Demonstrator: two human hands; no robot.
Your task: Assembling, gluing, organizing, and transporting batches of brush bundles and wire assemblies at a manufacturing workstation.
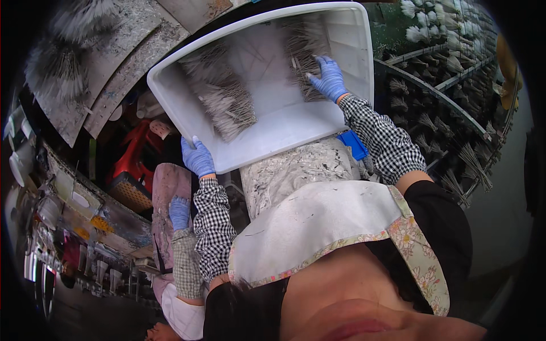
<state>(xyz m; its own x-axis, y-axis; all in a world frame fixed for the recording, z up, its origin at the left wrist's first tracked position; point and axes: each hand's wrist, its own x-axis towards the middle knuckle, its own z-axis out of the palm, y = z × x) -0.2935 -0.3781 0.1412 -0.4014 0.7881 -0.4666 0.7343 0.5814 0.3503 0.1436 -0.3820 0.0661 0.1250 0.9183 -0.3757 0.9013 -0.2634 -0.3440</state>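
Observation:
A large white plastic tub (273, 116) lies tilted toward me in front of my lap. Inside are bundles of thin sticks with pale tips, one heap (230, 108) along the left side and another heap (304, 54) on the right. My left hand (199, 158), in a blue striped glove, grips the tub's rim at the near left corner. Reaching over the right rim, my right hand (330, 81) wears a matching glove; its thumb and fingers are apart against the right heap. Part of that heap is blurred.
A co-worker's gloved hand (180, 213) rests at left, close to my left forearm. Beyond it stands a red and black object (133, 150). Metal racks (455, 79) with several brush-like bundles fill the right side. White bristle bundles (57, 71) lie on boards at upper left.

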